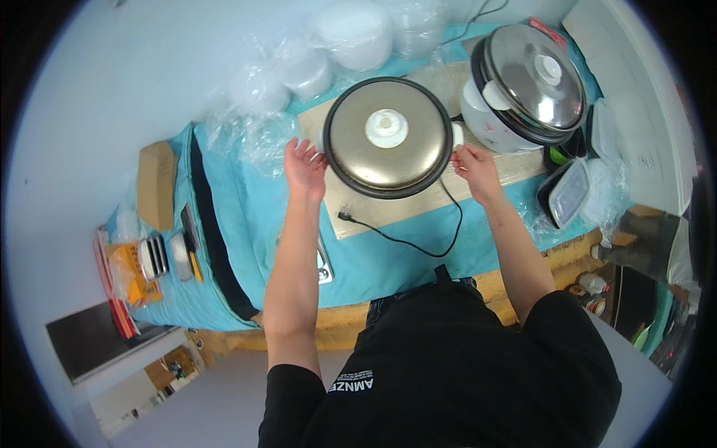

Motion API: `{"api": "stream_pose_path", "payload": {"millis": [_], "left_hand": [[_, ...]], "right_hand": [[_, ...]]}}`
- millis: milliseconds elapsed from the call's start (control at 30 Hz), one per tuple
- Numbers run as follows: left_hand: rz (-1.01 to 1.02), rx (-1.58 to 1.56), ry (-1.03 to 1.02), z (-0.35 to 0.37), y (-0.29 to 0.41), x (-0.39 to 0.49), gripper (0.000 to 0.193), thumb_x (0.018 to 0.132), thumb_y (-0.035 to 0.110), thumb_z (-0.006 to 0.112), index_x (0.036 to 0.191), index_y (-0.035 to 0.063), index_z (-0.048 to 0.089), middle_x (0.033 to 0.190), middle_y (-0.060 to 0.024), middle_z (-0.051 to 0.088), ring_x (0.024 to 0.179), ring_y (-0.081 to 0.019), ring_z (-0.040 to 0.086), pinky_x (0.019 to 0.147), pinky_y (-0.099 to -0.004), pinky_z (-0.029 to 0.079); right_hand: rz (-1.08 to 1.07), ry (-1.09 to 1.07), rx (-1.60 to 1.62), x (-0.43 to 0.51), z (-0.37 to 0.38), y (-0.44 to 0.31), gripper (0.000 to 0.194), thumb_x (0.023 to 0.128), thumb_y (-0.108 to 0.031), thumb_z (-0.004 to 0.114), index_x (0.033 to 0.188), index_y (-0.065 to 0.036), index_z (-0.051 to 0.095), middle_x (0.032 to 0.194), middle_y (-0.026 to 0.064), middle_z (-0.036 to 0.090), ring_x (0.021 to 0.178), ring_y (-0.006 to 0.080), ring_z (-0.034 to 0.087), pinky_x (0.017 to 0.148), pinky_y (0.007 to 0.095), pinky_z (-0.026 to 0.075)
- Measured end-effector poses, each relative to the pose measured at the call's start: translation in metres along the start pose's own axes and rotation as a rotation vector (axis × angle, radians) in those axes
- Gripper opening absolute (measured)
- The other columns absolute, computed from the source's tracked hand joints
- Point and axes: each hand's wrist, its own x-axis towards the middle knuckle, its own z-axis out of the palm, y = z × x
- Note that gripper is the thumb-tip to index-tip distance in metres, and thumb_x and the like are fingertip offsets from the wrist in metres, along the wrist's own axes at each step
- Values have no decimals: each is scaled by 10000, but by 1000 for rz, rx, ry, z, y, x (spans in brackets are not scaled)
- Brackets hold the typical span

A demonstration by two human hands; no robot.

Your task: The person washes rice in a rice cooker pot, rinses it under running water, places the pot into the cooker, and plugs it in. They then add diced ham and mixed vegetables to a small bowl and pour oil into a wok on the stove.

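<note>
A round electric cooking pot with a metal lid and a black rim stands in front of me. The lid has a white knob. My left hand is palm up with fingers apart, its fingertips by the pot's left side. At the right side, my right hand has its fingers bent close to the white side handle; whether they grip it is unclear. A black power cord curves out below the pot, its plug lying on the pale board.
To the right stands a second white pot, its metal lid tilted. Plastic-wrapped round containers line the back. Lidded black containers lie at the right. A cardboard piece and several small boxes are at the left.
</note>
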Motion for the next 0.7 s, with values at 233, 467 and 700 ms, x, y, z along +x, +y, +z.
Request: {"api": "stream_pose_path", "payload": {"millis": [233, 467, 700], "left_hand": [[33, 55, -140, 9, -26, 4, 443, 1000, 467, 546, 1266, 113, 523, 948, -93, 566, 858, -240, 590, 825, -412, 499], [111, 210, -222, -102, -10, -83, 456, 1013, 372, 577, 1341, 56, 563, 1188, -62, 639, 963, -172, 629, 844, -335, 524], [-48, 353, -286, -357, -64, -278, 412, 994, 326, 655, 1260, 13, 633, 1089, -62, 691, 920, -142, 658, 808, -290, 545]], "right_hand": [[-75, 40, -140, 10, -42, 11, 337, 1038, -330, 568, 1268, -96, 646, 1158, 30, 695, 1042, 128, 630, 863, 310, 474], [-98, 91, -127, -26, -9, 44, 290, 1030, -280, 587, 1225, -87, 681, 855, -42, 540, 696, 44, 447, 610, 205, 367], [-138, -351, -461, -180, 190, 135, 343, 999, -137, 576, 1330, -63, 622, 763, -61, 498, 674, 31, 421, 574, 197, 331]]}}
